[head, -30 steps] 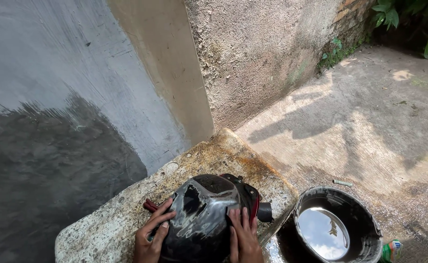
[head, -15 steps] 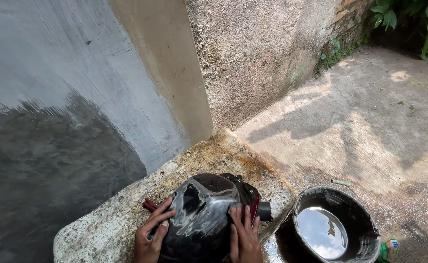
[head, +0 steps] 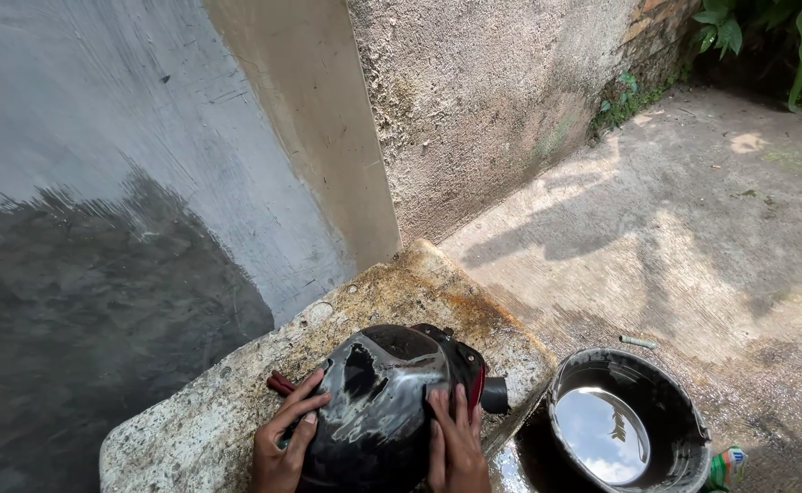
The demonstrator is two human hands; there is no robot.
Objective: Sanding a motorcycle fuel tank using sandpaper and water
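Helmet [head: 378, 402] sits near us on the stained stone slab [head: 237, 383], black and glossy, wet-looking across its shell, with red trim showing on its right side. Starting at the left, we have the grey plastered wall [head: 127, 183], its lower part dark with damp, and a pair of red straps [head: 281, 383] poking out from under the shell. Our left hand [head: 282, 443] lies flat against the left flank, fingers spread and pressing, not curled round anything. Our right hand [head: 456, 447] does the same on the right flank, fingers apart and laid on the shell. Between them the helmet is steadied on the slab, not lifted. As for progress, we judge the shell already wetted and streaked (whether soap is on it we cannot tell), with patches dull and uneven, so the cleaning looks partway through. Further right, on the ground, stands a black bucket [head: 684, 411] holding water that mirrors the sky, and beyond it sunlit concrete [head: 711, 228].
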